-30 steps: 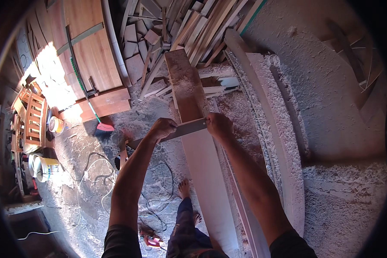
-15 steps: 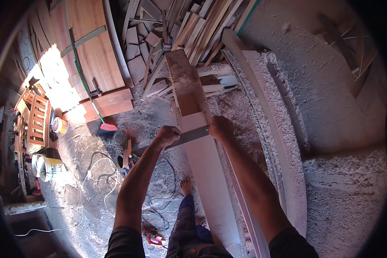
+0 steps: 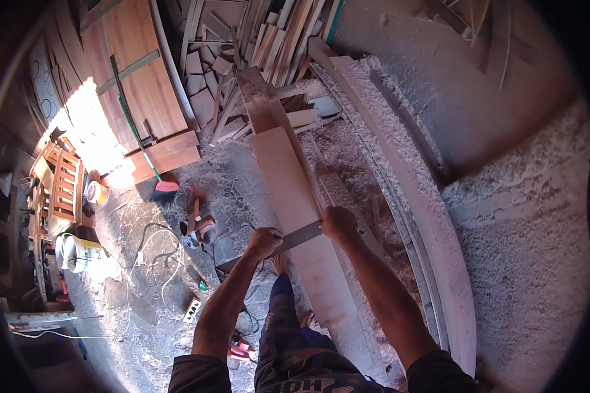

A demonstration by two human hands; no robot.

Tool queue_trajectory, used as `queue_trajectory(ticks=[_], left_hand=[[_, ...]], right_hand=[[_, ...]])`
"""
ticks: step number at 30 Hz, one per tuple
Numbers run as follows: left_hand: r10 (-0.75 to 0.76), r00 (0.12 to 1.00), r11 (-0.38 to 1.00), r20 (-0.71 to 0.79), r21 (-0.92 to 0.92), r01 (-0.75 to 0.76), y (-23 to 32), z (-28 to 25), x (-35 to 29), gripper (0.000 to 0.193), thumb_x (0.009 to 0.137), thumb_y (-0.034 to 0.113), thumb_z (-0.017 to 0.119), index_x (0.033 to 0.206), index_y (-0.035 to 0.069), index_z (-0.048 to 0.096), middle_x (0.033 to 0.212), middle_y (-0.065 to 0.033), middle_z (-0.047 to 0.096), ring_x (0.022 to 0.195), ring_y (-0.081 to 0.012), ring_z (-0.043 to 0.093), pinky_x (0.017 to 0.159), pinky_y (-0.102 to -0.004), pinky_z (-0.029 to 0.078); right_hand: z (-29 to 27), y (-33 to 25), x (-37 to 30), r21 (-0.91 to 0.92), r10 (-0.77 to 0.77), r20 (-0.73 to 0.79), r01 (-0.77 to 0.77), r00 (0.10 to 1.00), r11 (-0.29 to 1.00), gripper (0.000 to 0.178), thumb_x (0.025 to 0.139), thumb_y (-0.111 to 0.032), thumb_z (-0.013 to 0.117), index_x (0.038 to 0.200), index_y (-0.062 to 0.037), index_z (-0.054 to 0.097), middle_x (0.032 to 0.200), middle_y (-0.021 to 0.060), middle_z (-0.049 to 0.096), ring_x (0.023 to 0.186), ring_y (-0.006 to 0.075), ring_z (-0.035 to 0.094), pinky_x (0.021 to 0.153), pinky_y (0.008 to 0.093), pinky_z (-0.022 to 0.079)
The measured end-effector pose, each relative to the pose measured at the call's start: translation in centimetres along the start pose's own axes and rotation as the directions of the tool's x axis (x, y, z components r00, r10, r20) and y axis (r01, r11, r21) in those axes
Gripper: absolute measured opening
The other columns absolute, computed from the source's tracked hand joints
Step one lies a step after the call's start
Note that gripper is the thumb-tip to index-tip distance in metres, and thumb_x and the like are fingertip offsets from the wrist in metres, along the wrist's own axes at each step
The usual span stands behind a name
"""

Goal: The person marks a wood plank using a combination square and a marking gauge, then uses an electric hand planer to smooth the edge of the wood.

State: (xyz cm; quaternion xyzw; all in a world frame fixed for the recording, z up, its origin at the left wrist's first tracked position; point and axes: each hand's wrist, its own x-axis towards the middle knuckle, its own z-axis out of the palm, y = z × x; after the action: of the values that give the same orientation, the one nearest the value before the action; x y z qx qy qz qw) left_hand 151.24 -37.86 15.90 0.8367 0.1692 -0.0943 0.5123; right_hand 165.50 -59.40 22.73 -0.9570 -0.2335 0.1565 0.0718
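Observation:
A long pale wooden board (image 3: 285, 173) lies lengthwise in front of me on a narrow, dusty wooden beam (image 3: 262, 98). Across its face rests a flat grey metal blade (image 3: 301, 234), gripped near its right end by my right hand (image 3: 339, 223). My left hand (image 3: 265, 242) is closed around the same blade at the board's left edge. Beyond that fist, the blade sticks out to the left over the floor. Its exact kind, and whether it has teeth, cannot be made out.
Shavings cover a long curved ledge (image 3: 400, 164) on the right. Offcuts (image 3: 210, 72) lie piled at the far end. On the left are a broom (image 3: 166, 186), buckets (image 3: 77, 254), a power tool (image 3: 198, 229), a power strip (image 3: 192, 310) and loose cables. My bare foot (image 3: 280, 264) is beside the board.
Both hands have drawn the blade along the board toward me, so more of the board shows beyond it. The head view has shifted too.

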Motion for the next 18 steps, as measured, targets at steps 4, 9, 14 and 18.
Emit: queue_trajectory(ticks=[4,9,14,18], left_hand=[[-0.007,1.0,1.0,-0.027,0.029,0.008,-0.1,5.5,-7.9,0.023,0.079,0.013,0.071,0.098,0.001,0.076,0.088,-0.0104,0.075,0.084,-0.0195,0.072,0.081,-0.0338,0.055],[-0.025,1.0,0.999,-0.019,0.024,0.026,0.4,11.2,-16.0,0.022,0.079,0.013,0.071,0.098,0.003,0.076,0.092,-0.0116,0.076,0.088,-0.0205,0.072,0.081,-0.0342,0.055],[-0.044,0.998,0.998,-0.033,-0.037,0.043,1.5,15.3,-22.2,0.019,0.082,0.016,0.069,0.097,0.007,0.077,0.095,-0.0095,0.075,0.091,-0.0247,0.072,0.084,-0.0357,0.055],[-0.007,0.999,1.0,-0.051,-0.019,0.006,0.6,16.3,-24.0,0.019,0.081,0.014,0.069,0.097,0.006,0.077,0.091,-0.0114,0.075,0.087,-0.0254,0.073,0.081,-0.0356,0.055]], right_hand=[[1.4,1.7,-8.6,-0.017,0.03,0.014,-0.03,0.999,0.999,0.014,0.077,-0.015,0.067,0.086,-0.0081,0.076,0.091,0.0199,0.073,0.09,0.0367,0.072,0.081,0.0475,0.058],[2.4,4.1,-17.4,-0.031,0.021,0.101,-0.018,0.995,0.999,0.016,0.082,-0.015,0.064,0.091,-0.0078,0.076,0.097,0.019,0.073,0.094,0.0359,0.072,0.083,0.0465,0.059],[3.3,5.9,-23.4,-0.038,0.04,0.13,-0.035,0.991,0.999,0.017,0.083,-0.014,0.063,0.092,-0.0071,0.076,0.099,0.0185,0.074,0.095,0.0355,0.072,0.084,0.0456,0.059],[3.4,5.6,-25.6,-0.068,0.024,0.123,-0.016,0.992,0.998,0.017,0.082,-0.013,0.063,0.091,-0.0072,0.075,0.097,0.018,0.074,0.094,0.0351,0.073,0.083,0.0453,0.059]])
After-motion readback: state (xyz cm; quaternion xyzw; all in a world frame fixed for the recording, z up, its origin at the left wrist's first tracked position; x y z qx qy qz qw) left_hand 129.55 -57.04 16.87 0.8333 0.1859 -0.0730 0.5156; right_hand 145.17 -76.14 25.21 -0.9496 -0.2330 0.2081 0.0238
